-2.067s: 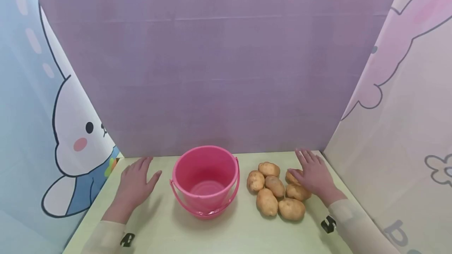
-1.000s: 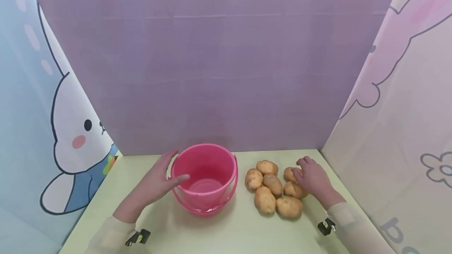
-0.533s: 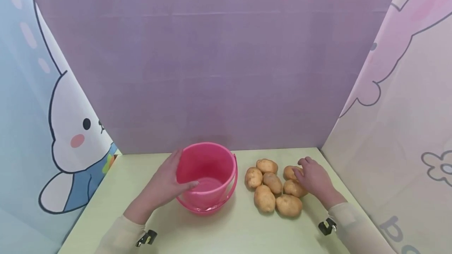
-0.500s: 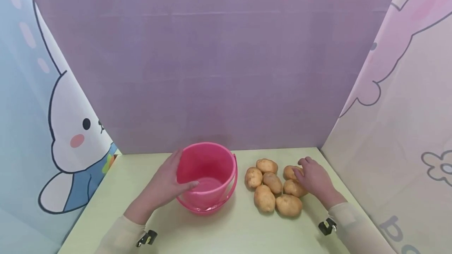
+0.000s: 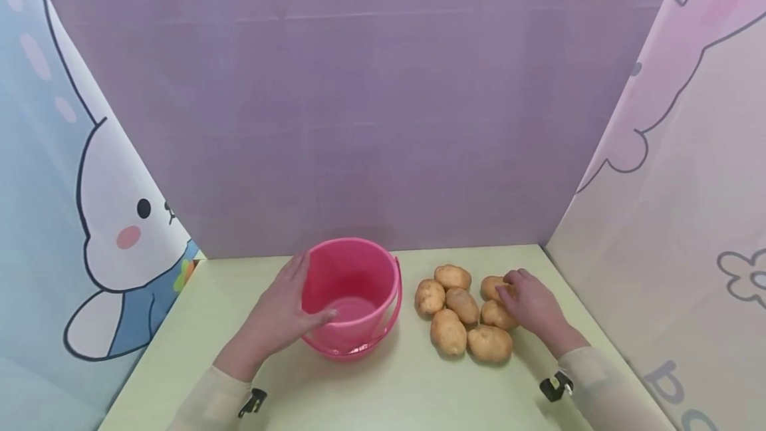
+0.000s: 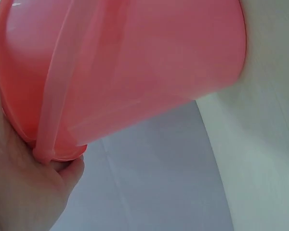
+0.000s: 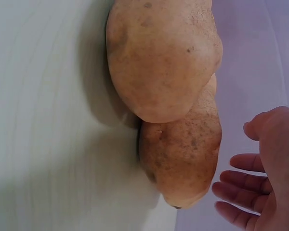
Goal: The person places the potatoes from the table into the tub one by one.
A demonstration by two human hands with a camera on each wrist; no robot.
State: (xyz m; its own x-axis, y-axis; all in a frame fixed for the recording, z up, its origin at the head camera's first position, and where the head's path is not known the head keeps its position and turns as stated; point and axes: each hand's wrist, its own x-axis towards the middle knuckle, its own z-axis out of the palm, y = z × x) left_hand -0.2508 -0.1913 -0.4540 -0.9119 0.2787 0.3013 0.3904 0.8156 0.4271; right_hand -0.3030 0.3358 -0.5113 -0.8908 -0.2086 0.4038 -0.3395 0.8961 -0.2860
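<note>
My left hand (image 5: 278, 308) holds the left rim of a pink plastic bucket (image 5: 353, 338), thumb over the near edge and fingers along the far side. In the left wrist view the hand (image 6: 29, 187) wraps the rim beside the handle's hinge, a fingertip curled under it. The bucket stands upright, its handle hanging at the front right. My right hand (image 5: 532, 301) hovers over the right side of a group of potatoes (image 5: 449, 332), fingers loosely bent. The right wrist view shows a gap between these fingers (image 7: 241, 180) and the nearest potatoes (image 7: 159, 57).
The potatoes lie close together on a pale green table (image 5: 389, 398), right of the bucket. A purple cloth wall (image 5: 371, 118) closes off the back. Printed cartoon panels stand at the left (image 5: 120, 218) and right (image 5: 688, 218). A dark strap device sits on each wrist.
My left hand has come right from beside the bucket onto its rim. My right hand has drawn slightly back and bent its fingers more. Bucket and potatoes stay in place.
</note>
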